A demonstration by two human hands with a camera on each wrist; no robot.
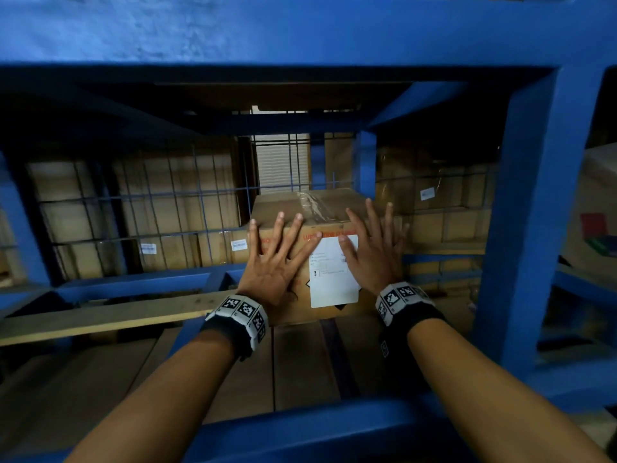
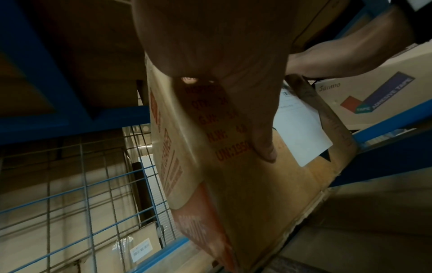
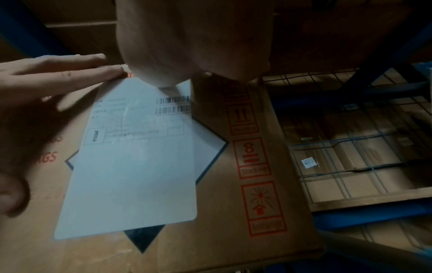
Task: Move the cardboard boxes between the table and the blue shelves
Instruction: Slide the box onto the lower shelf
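Note:
A brown cardboard box (image 1: 320, 208) with a white label (image 1: 334, 282) and red print stands deep on the wooden boards of the blue shelf (image 1: 531, 208). My left hand (image 1: 277, 255) lies flat with spread fingers on the left half of its near face. My right hand (image 1: 374, 242) presses flat on the right half, partly over the label. In the left wrist view the palm (image 2: 210, 46) covers the box (image 2: 233, 194). The right wrist view shows the label (image 3: 140, 157) and box face (image 3: 233, 230) under the right hand's heel (image 3: 194, 37).
Blue wire mesh (image 1: 150, 202) backs the shelf, with more stacked cartons (image 1: 177, 195) behind it. A blue upright (image 1: 365, 162) stands just behind the box's right corner. A blue front rail (image 1: 300, 432) crosses under my forearms. A tape carton (image 2: 374, 92) sits on the neighbouring bay.

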